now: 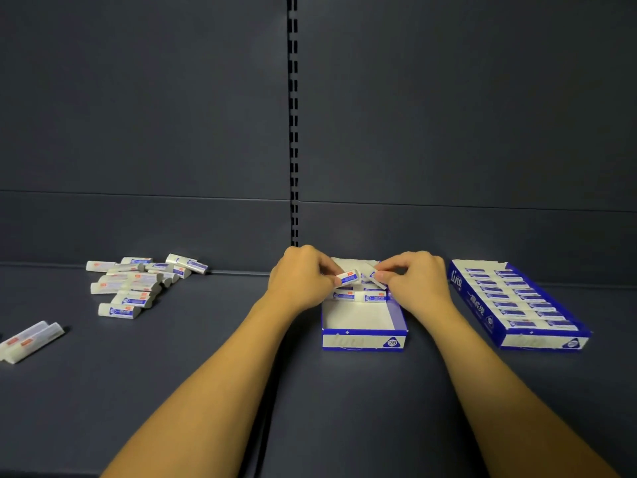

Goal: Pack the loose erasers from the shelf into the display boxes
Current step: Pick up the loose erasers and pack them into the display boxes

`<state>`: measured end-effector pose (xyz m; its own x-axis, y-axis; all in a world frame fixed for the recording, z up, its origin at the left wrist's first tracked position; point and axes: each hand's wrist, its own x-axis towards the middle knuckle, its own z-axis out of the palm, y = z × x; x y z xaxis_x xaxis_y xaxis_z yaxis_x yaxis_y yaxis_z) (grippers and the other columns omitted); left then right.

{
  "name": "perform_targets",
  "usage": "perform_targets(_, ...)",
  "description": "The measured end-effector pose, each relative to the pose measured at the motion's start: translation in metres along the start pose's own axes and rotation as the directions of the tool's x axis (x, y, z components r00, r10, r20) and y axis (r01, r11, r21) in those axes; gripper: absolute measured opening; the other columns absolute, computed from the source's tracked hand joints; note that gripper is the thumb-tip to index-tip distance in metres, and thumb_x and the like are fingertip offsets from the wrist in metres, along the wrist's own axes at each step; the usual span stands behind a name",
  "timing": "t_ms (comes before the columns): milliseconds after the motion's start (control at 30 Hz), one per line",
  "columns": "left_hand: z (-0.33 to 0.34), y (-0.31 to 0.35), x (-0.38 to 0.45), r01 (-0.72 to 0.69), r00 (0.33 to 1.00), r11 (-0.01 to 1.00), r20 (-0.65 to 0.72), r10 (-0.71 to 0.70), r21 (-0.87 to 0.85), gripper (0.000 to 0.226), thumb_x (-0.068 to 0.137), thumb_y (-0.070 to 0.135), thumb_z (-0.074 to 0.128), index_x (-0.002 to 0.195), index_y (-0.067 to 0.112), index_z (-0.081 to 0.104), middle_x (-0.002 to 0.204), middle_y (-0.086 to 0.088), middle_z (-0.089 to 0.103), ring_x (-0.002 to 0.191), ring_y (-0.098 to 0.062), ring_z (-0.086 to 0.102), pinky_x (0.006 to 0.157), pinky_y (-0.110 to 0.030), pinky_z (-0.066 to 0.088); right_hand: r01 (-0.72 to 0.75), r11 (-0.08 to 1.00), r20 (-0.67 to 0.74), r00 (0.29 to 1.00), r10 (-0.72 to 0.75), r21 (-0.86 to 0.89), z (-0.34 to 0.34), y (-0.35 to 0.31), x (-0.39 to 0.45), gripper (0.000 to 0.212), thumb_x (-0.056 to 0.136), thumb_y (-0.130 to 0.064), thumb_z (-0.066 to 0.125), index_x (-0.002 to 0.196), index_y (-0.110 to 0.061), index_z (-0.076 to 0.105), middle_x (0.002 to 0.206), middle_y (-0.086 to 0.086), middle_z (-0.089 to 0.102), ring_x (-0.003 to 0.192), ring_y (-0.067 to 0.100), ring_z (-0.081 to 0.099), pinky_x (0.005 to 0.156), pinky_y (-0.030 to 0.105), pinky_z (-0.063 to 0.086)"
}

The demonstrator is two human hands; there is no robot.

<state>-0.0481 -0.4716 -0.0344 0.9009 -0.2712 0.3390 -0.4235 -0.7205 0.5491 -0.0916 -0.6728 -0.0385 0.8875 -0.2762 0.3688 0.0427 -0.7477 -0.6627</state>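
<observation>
Erasers are held in both hands above the far end of the middle box (363, 334). One eraser (348, 277) is pinched between thumb and fingers of the left hand (303, 279); a second eraser (370, 274), tilted, is pinched by the fingertips of the right hand (417, 281) — the two ends lie just beside each other over the box. A short row of packed erasers (358, 297) is seen below the hands, at the far part of the box, with its near part white and bare. A full box (517, 301) is set to the right. A heap of loose erasers (138, 284) lies well apart on the left of the dark shelf (206, 357) — two more erasers (31, 339) lie at the left edge.
</observation>
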Motion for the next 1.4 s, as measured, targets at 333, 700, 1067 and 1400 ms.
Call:
perform_targets(333, 0.008, -0.004, -0.004, -0.007, 0.998, 0.994, 0.062, 0.000, 0.106, 0.016, 0.084, 0.021, 0.073, 0.093, 0.031, 0.082, 0.096, 0.017, 0.066, 0.096, -0.014, 0.063, 0.078, -0.039, 0.059, 0.005, 0.999, 0.034, 0.999, -0.004, -0.032, -0.003, 0.004, -0.004, 0.019, 0.088, -0.027, 0.074, 0.106, -0.021, 0.076, 0.116, -0.002, 0.070, 0.092, 0.005, 0.053, 0.060, 0.017, 0.045)
perform_targets(700, 0.018, 0.005, -0.003, -0.005, 0.993, 0.976, 0.116, -0.021, 0.219, 0.014, 0.085, 0.026, 0.075, 0.098, 0.026, 0.080, 0.100, 0.007, 0.074, 0.095, -0.017, 0.065, 0.079, -0.040, 0.060, -0.001, 1.000, 0.051, 0.999, 0.003, -0.031, 0.001, 0.000, -0.008, 0.018, 0.087, -0.027, 0.076, 0.104, -0.021, 0.078, 0.114, -0.001, 0.071, 0.088, 0.006, 0.054, 0.057, 0.014, 0.042)
perform_targets(1067, 0.025, 0.003, 0.000, -0.011, 0.996, 0.973, 0.084, -0.009, 0.233, 0.012, 0.083, 0.024, 0.078, 0.095, 0.023, 0.079, 0.096, 0.004, 0.073, 0.091, -0.017, 0.066, 0.080, -0.042, 0.061, 0.055, 0.996, 0.076, 0.996, -0.050, -0.072, 0.002, -0.005, -0.010, 0.017, 0.087, -0.023, 0.076, 0.103, -0.020, 0.079, 0.113, 0.001, 0.072, 0.091, 0.009, 0.058, 0.065, 0.017, 0.045)
perform_targets(1400, 0.024, 0.000, 0.000, -0.033, 0.991, 0.978, 0.137, 0.004, 0.208, 0.014, 0.084, 0.019, 0.075, 0.097, 0.022, 0.078, 0.100, 0.003, 0.073, 0.093, -0.017, 0.066, 0.083, -0.041, 0.060, 0.080, 0.980, 0.123, 0.991, -0.058, -0.182, -0.007, -0.001, -0.007, 0.016, 0.088, -0.026, 0.074, 0.103, -0.024, 0.077, 0.116, -0.002, 0.070, 0.095, 0.008, 0.056, 0.066, 0.021, 0.048)
